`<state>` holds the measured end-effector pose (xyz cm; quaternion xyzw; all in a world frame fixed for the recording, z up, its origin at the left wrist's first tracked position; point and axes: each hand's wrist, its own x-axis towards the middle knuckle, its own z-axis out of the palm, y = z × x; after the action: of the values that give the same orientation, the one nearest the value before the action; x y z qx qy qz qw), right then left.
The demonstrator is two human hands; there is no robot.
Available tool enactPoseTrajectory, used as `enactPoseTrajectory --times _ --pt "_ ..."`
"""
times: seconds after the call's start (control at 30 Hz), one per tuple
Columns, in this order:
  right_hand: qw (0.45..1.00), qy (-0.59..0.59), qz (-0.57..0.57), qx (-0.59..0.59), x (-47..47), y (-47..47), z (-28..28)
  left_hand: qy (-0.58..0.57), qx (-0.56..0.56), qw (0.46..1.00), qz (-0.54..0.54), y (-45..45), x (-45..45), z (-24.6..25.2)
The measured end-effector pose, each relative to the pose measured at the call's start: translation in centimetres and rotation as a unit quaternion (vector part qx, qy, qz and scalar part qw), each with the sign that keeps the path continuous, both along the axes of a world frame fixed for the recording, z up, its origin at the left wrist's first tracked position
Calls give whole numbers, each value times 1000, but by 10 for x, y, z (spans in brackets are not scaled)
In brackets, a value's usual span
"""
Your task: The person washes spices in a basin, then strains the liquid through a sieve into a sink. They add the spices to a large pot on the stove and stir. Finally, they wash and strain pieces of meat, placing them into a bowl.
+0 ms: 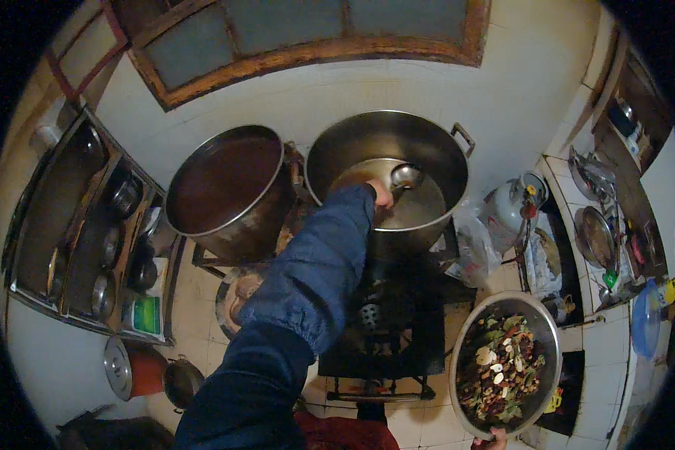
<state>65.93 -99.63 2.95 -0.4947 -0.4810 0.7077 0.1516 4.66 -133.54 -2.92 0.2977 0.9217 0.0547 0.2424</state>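
Observation:
Reaching over the large metal stockpot [382,121], my left hand [381,195] grips a metal ladle [406,175], whose bowl is above or in the shallow liquid; the exact depth cannot be told. A blue sleeve covers that arm. At the lower right, my right hand [492,439] holds the rim of a wide metal basin [552,337]. Dried spices and leaves [500,365] with pale slices lie inside the basin. A second stockpot [239,222], nearly full of dark reddish-brown liquid, stands left of the first.
Below the right pot is a black burner stand [382,337]. A gas cylinder [503,211] and a plastic bag [475,247] are right of the pots. Shelves [70,225] hold bowls at left. A red bucket [146,368] stands lower left, and a tiled counter [562,174] at right.

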Motion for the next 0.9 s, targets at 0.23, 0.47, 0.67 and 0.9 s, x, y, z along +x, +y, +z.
enactPoseTrajectory --times 0.23,0.47,0.67,0.9 --pt "990 60 89 -91 13 24 -5 -23 247 959 139 -56 102 114" --pt "992 96 58 -59 -8 -4 33 -177 432 839 281 -148 257 226" --pt "903 187 277 -270 -31 -2 68 -189 446 823 297 -231 410 253" --pt "873 220 398 -178 -173 -115 81 -172 462 800 341 -347 486 249"
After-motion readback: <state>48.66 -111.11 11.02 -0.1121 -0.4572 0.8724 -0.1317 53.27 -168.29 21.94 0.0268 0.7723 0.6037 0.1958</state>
